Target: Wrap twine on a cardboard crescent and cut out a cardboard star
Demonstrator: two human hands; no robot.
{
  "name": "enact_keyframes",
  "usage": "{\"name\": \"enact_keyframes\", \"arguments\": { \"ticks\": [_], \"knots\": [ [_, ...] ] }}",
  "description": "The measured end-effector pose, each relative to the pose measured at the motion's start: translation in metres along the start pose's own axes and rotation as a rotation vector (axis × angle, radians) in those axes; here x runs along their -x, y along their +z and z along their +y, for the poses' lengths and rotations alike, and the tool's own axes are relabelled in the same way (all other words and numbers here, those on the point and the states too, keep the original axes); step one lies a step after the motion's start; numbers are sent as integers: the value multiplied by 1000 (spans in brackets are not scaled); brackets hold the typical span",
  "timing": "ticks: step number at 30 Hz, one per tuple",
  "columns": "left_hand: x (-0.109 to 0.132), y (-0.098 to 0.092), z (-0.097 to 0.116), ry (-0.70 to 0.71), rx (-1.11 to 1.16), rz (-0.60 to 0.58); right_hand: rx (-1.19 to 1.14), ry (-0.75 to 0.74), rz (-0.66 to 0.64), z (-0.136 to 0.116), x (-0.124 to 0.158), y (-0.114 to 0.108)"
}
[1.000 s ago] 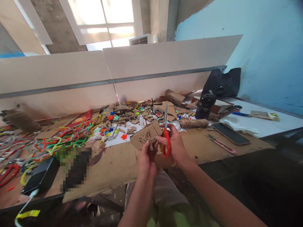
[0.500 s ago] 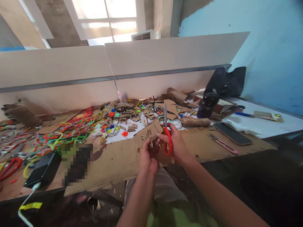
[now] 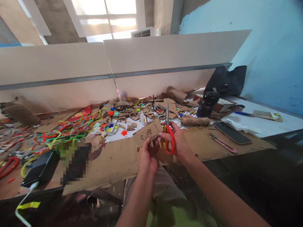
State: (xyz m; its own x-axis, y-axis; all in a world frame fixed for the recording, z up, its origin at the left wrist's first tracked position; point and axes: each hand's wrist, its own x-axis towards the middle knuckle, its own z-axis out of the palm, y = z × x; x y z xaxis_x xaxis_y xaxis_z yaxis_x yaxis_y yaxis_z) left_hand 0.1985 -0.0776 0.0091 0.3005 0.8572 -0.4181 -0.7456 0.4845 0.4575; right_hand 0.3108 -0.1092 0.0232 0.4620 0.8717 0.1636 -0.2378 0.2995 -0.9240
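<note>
My left hand (image 3: 148, 157) is closed on a piece of cardboard (image 3: 155, 126) with a star of twisted jute twine (image 3: 148, 136) on its face. The thumb presses on the star's lower part. In my right hand (image 3: 178, 142) is a pair of scissors with red handles (image 3: 170, 138); the blades (image 3: 167, 113) point up and away from me and look closed. The right fingertips are close to the star's right arm; whether they touch it I cannot tell. Under both hands lies a cardboard sheet (image 3: 115, 160) along the table's front edge.
Colourful pipe cleaners (image 3: 68, 132) and a black power bank (image 3: 41, 168) with a white cable lie left. Cardboard scraps and a glue bottle (image 3: 142, 117) are behind the hands. To the right are a twine roll (image 3: 195, 121), pink thread snips (image 3: 222, 143) and a phone (image 3: 232, 132).
The scissors have shifted very slightly to the right with my right hand. My left hand keeps its hold on the cardboard; the view has moved a little.
</note>
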Motion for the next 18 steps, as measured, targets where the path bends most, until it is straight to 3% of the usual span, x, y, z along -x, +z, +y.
{"name": "enact_keyframes", "arguments": {
  "ticks": [6,12,15,18],
  "knots": [
    [-8,-6,3,132,-20,-27,27,28,-9,-11,8,-9],
    [-14,-12,15,222,0,-35,236,79,-63,-20,24,-39],
    [-14,-13,22,234,0,-44,386,132,-143,-27,39,-56],
    [-14,-14,26,239,-1,-50,529,175,-304,-33,50,-69]
  ]
}}
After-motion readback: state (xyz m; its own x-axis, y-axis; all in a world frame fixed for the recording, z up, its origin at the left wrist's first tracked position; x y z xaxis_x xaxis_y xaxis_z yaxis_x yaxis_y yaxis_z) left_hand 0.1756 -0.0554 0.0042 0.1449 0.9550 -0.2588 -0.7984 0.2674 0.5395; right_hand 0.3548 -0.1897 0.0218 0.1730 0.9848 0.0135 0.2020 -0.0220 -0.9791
